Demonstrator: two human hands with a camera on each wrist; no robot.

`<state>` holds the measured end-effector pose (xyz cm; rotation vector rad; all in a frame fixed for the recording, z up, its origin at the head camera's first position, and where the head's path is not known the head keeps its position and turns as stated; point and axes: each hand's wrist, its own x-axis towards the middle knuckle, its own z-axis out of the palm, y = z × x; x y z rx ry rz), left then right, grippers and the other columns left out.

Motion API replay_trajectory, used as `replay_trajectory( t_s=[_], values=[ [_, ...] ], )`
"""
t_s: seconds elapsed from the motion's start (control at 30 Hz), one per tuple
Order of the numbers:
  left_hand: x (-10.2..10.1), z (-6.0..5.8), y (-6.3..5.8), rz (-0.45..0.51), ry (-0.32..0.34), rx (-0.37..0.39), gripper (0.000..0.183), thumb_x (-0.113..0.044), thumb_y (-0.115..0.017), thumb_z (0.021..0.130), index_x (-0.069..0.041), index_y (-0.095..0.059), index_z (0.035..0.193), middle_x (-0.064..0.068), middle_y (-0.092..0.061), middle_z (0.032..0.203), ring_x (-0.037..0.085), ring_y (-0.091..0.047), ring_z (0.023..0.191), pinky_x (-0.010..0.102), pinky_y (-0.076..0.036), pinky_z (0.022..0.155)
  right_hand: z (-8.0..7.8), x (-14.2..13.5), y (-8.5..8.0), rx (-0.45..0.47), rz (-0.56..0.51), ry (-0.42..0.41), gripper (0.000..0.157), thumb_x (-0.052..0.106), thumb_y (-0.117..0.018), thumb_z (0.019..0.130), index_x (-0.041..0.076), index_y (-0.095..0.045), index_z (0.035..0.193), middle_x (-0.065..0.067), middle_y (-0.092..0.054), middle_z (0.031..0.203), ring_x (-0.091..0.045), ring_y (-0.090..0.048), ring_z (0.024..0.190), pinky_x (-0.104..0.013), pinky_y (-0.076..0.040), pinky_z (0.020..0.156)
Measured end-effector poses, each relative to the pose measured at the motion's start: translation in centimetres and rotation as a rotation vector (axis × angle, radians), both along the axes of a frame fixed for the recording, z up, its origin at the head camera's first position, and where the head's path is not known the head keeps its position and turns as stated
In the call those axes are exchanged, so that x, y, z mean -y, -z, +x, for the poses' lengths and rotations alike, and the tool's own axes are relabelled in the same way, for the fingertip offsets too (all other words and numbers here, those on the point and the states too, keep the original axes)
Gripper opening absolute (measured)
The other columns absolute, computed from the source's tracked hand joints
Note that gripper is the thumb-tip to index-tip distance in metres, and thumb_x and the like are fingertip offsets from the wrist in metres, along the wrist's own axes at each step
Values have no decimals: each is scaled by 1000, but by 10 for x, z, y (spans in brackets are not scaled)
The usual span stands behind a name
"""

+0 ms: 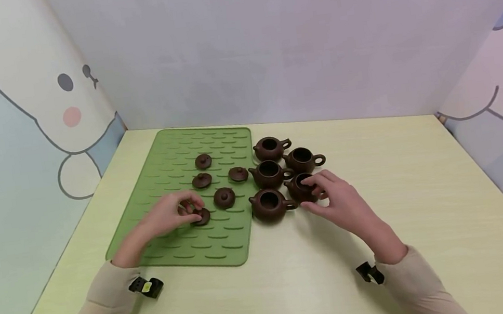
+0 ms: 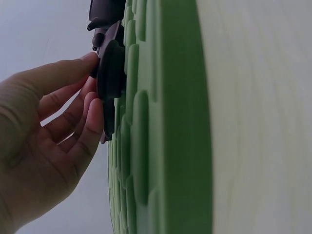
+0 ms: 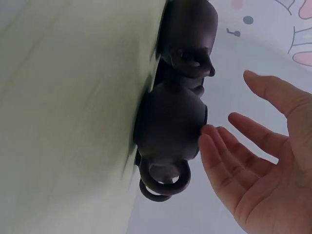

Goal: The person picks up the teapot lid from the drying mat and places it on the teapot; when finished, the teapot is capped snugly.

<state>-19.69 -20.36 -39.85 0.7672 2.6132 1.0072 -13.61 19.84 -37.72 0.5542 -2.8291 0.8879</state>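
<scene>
On the green mat, my left hand (image 1: 170, 214) pinches a small dark brown teapot lid (image 1: 203, 217) by its knob. The left wrist view has the thumb at the top of this lid (image 2: 111, 70), with the knob mostly hidden by the fingers. My right hand (image 1: 343, 203) hovers with spread, loosely bent fingers over a lidless brown teapot (image 1: 300, 192). Seen from the right wrist, its fingertips are right at the rim of that teapot (image 3: 170, 122), and nothing is held between thumb and fingers.
Several more lids, one of them nearby (image 1: 224, 197), lie knob up on the ribbed green mat (image 1: 175, 250). Several lidless teapots, including a front one (image 1: 269, 207), stand close together along the mat's right edge on the pale wooden table (image 1: 399, 170). Walls enclose the back and sides.
</scene>
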Motion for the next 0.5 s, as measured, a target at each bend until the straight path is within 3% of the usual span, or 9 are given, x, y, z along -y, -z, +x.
replay_trajectory(
  t_s=[0.27,0.5],
  values=[
    [-1,-1,4,2,8,0,16,-5,-75,88,-9,-70,102,2,-70,94,10,-59,78,23,-54,68,1,8,2,70,-103,-4,24,14,-78,87,5,-69,108,-1,-72,89,-12,-68,80,-30,-61,73],
    [-1,-2,3,18,-6,2,16,-5,-75,87,-9,-70,101,3,-70,92,10,-60,77,23,-53,67,-1,14,9,145,-174,11,16,9,-76,87,6,-71,102,-2,-74,88,-12,-69,80,-24,-60,73]
  ],
)
